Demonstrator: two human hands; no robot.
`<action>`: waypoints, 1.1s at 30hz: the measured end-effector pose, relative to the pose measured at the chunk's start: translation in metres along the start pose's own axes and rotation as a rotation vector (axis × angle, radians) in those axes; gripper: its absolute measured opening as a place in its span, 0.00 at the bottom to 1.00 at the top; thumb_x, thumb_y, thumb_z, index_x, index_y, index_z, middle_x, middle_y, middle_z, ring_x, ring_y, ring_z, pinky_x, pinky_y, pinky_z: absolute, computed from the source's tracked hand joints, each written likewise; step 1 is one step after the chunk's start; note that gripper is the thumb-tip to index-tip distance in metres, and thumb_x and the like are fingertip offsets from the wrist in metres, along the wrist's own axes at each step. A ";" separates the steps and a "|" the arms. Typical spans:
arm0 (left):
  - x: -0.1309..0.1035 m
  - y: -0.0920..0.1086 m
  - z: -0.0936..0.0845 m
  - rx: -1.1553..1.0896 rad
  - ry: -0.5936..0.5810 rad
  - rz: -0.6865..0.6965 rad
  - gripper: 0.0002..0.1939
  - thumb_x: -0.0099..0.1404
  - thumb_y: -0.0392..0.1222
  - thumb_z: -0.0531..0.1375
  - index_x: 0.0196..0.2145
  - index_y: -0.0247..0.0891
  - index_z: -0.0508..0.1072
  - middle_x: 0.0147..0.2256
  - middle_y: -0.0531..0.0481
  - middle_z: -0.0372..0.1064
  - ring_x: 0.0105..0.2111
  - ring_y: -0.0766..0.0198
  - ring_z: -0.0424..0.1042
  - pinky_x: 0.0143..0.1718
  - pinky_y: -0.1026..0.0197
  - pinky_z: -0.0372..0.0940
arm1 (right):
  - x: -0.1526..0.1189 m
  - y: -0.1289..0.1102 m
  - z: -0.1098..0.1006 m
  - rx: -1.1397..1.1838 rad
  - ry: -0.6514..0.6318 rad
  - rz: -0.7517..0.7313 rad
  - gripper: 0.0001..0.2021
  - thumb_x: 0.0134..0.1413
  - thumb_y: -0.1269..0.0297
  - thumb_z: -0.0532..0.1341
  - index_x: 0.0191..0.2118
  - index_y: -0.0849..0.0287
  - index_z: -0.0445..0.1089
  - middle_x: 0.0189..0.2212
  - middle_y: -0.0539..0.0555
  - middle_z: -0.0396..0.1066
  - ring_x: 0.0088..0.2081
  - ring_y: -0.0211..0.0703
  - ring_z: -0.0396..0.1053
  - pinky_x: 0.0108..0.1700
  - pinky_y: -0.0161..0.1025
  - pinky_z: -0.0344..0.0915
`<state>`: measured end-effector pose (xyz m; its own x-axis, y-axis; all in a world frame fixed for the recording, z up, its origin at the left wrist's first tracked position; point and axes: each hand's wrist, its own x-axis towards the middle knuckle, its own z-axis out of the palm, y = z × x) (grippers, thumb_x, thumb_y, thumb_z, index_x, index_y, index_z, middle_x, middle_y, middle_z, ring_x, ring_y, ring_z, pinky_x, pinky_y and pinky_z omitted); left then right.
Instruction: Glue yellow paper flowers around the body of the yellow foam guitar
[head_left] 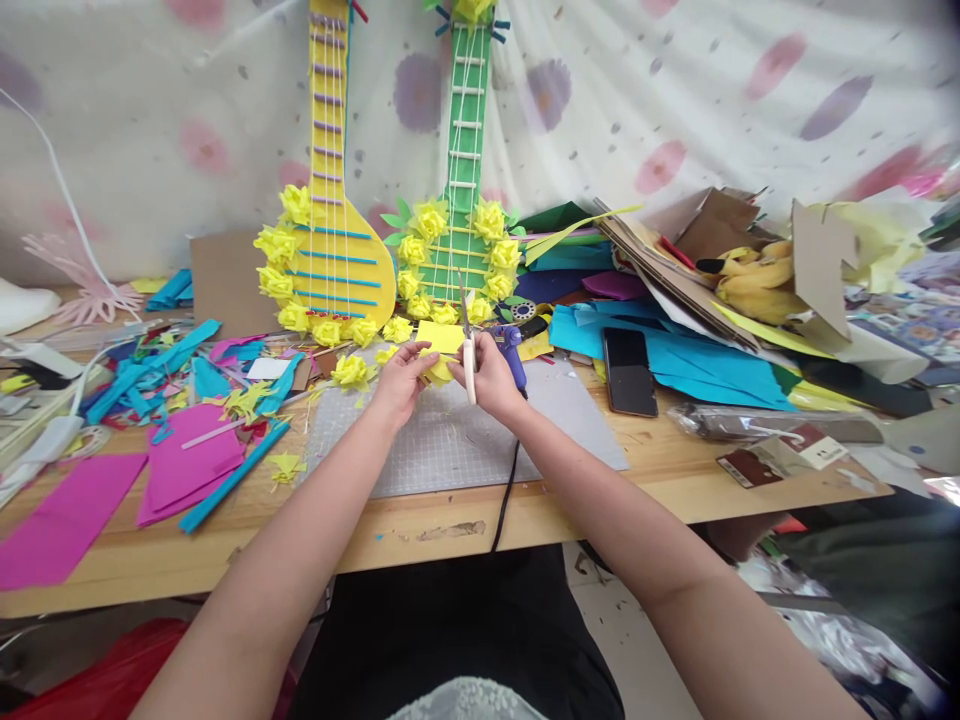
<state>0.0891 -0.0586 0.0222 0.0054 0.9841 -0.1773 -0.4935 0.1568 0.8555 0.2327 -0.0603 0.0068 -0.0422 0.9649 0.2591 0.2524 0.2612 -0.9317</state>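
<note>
So I'm watching this crafter, and the left hand has a bit of yellow paper pinched between thumb and fingers, held over the grey cutting mat. The right hand is curled around some white-handled scissors, blades pointing away from the body. Its fingertips are right by the paper too, but honestly can't tell if they're gripping it. Purple glue gun is just beside that hand. Behind it all, a yellow guitar and a green one stand upright, both trimmed with yellow flowers. Phone's off to the right.
</note>
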 end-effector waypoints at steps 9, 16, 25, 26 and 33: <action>-0.002 0.003 0.001 0.071 0.115 -0.008 0.18 0.43 0.33 0.69 0.33 0.38 0.73 0.24 0.57 0.68 0.24 0.71 0.68 0.29 0.66 0.62 | 0.000 -0.007 0.007 0.012 0.049 0.090 0.17 0.40 0.59 0.63 0.33 0.53 0.53 0.28 0.46 0.60 0.32 0.40 0.63 0.38 0.40 0.61; -0.009 0.004 0.003 -0.023 0.005 -0.321 0.06 0.51 0.32 0.65 0.27 0.34 0.71 0.20 0.56 0.67 0.18 0.74 0.64 0.24 0.68 0.63 | 0.000 0.000 0.010 0.052 0.113 0.083 0.17 0.41 0.59 0.64 0.34 0.53 0.54 0.29 0.46 0.61 0.33 0.39 0.63 0.39 0.39 0.61; -0.009 0.000 0.009 -0.017 0.089 -0.282 0.07 0.50 0.31 0.65 0.29 0.35 0.72 0.24 0.53 0.70 0.22 0.71 0.69 0.27 0.66 0.65 | 0.000 0.007 0.017 0.071 0.176 0.066 0.16 0.44 0.60 0.62 0.37 0.53 0.56 0.32 0.47 0.65 0.33 0.39 0.65 0.38 0.39 0.61; -0.009 -0.001 0.008 -0.007 0.093 -0.284 0.07 0.50 0.32 0.65 0.29 0.35 0.72 0.24 0.53 0.70 0.22 0.71 0.69 0.27 0.66 0.65 | 0.000 0.007 0.017 0.067 0.178 0.069 0.16 0.43 0.60 0.62 0.36 0.53 0.55 0.32 0.48 0.65 0.33 0.39 0.65 0.38 0.39 0.61; -0.010 -0.006 0.010 0.037 0.131 -0.198 0.07 0.49 0.30 0.65 0.27 0.34 0.72 0.26 0.52 0.72 0.24 0.71 0.69 0.27 0.66 0.66 | -0.001 0.008 0.018 0.099 0.175 0.097 0.17 0.42 0.59 0.64 0.36 0.53 0.55 0.31 0.47 0.64 0.32 0.38 0.64 0.38 0.39 0.62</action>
<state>0.1009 -0.0685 0.0243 -0.0154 0.9152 -0.4026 -0.4616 0.3507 0.8149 0.2172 -0.0585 -0.0059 0.1488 0.9686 0.1991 0.1507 0.1768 -0.9726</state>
